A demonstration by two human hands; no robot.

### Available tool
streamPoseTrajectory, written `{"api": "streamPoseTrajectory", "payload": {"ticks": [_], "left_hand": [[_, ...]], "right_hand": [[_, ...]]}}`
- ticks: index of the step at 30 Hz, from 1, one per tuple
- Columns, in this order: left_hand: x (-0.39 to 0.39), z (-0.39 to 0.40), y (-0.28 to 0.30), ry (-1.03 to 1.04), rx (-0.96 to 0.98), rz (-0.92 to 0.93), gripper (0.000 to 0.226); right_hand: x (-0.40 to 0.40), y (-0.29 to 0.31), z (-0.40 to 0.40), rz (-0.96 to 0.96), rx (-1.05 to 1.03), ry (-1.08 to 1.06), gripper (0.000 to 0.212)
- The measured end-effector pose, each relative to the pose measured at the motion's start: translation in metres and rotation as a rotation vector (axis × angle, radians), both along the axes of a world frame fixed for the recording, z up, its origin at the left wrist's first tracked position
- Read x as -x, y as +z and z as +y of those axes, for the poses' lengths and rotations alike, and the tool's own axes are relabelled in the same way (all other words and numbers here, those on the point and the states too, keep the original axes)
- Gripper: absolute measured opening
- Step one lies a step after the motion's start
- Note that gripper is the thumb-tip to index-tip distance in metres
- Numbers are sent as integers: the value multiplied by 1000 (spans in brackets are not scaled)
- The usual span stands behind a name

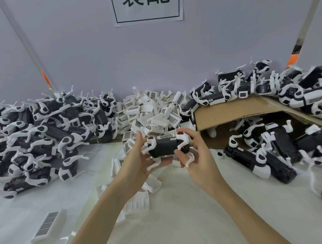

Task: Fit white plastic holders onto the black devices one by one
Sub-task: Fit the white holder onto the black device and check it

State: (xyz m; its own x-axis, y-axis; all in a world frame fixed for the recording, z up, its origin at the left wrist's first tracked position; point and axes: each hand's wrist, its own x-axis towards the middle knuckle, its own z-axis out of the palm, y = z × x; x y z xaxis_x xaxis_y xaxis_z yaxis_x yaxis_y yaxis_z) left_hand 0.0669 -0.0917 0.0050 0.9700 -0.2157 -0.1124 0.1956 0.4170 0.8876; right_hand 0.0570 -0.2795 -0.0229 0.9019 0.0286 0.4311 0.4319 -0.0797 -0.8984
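Observation:
Both hands hold one black device (162, 146) with white legs above the middle of the table. My left hand (139, 159) grips its left end, thumb up beside a white leg. My right hand (196, 155) grips its right end, fingers curled around the white leg joint. A white plastic holder (172, 157) shows along the device's underside between my hands; I cannot tell how it sits. A heap of loose white holders (152, 111) lies just behind the hands, with a few more white holders (136, 202) under my left forearm.
A big pile of black-and-white devices (42, 130) fills the left side. More devices (279, 151) lie at the right, under and on top of a cardboard sheet (235, 109). One holder with a barcode label (48, 226) lies alone at the front left. A wall with a paper sign (147, 8) stands behind.

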Motion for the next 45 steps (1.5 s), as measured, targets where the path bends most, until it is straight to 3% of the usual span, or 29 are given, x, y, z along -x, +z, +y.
{"api": "streamPoseTrajectory", "payload": {"ticks": [4, 7, 9, 11, 12, 15, 17, 20, 30, 41, 45], "left_hand": [[2, 4, 1, 41, -64, 23, 52], [1, 4, -1, 121, -14, -82, 28], [3, 2, -2, 176, -132, -225, 14], [6, 0, -5, 235, -251, -408, 17], [6, 0, -6, 263, -293, -490, 19], [7, 0, -6, 236, -405, -609, 21], [5, 0, -7, 192, -469, -560, 30], [3, 2, -8, 145, -474, -477, 40], [1, 3, -5, 122, -408, -312, 43], [-1, 3, -9, 116, -472, -389, 38], [-1, 2, -7, 80, -379, -206, 58]], "right_hand": [[-4, -4, -6, -159, 287, 10, 78], [-6, -4, -10, -23, 405, 14, 101], [-4, -3, -9, 148, 183, 66, 80], [-4, 1, -10, 360, -162, 172, 39], [-4, 3, -10, 448, -301, 248, 30], [-2, 6, -9, 426, -306, 333, 59], [-1, 3, -5, 351, -207, 256, 60], [-2, 1, -2, 356, -231, 182, 53], [6, 9, 5, 358, -178, 97, 46], [6, 10, 2, 320, -133, 81, 50], [8, 6, 4, 293, -88, 54, 49]]}}
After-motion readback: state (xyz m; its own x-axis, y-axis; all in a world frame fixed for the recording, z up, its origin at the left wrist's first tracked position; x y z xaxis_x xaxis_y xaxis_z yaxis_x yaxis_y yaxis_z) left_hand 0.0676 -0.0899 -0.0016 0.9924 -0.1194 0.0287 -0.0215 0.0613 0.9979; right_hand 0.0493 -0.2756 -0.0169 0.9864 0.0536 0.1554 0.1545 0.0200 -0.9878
